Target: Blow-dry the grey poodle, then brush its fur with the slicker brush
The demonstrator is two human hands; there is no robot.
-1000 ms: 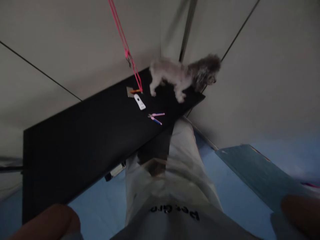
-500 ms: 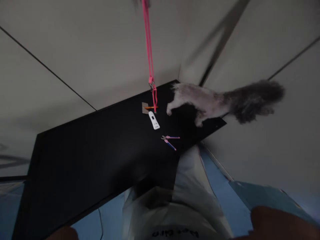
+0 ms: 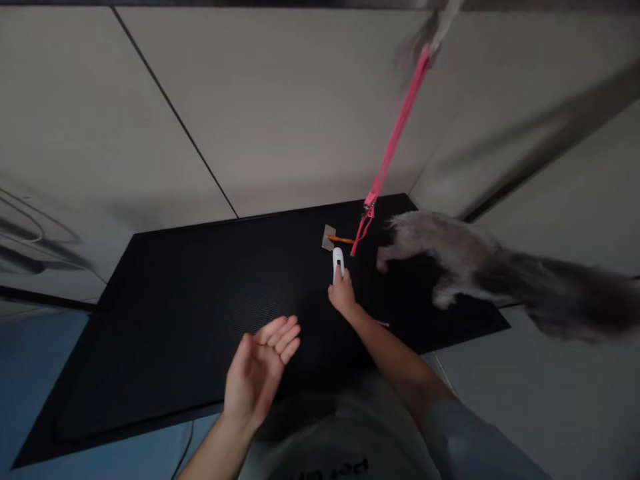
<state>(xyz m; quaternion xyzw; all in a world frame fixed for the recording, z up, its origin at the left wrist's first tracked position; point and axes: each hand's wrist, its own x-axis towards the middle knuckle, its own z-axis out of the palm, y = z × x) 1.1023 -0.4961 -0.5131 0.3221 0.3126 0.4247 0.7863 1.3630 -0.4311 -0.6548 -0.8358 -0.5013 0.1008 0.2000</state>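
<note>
My right hand [image 3: 343, 291] is closed around the lower part of a white handheld device [image 3: 337, 256] with a small dark window. The device lies on or just over the black table [image 3: 190, 300]; I cannot tell which. My left hand [image 3: 263, 367] is open, palm up, above the table's near part, with nothing in it. Just beyond the device lies a slicker brush [image 3: 328, 237] with an orange handle [image 3: 343, 239]. One handle of the pet nail clippers [image 3: 382, 324] shows beside my right forearm, which hides the others' parts.
A partly shaved, furry animal [image 3: 450, 243] stands at the table's right end, its dark grey end blurred past the edge. A pink strap [image 3: 395, 147] hangs down near the brush. Pale wall panels [image 3: 300, 120] stand behind the table.
Both hands have come from the bottom edge to over the table. My right hand has taken hold of the white device. My view has shifted, and the animal appears farther right.
</note>
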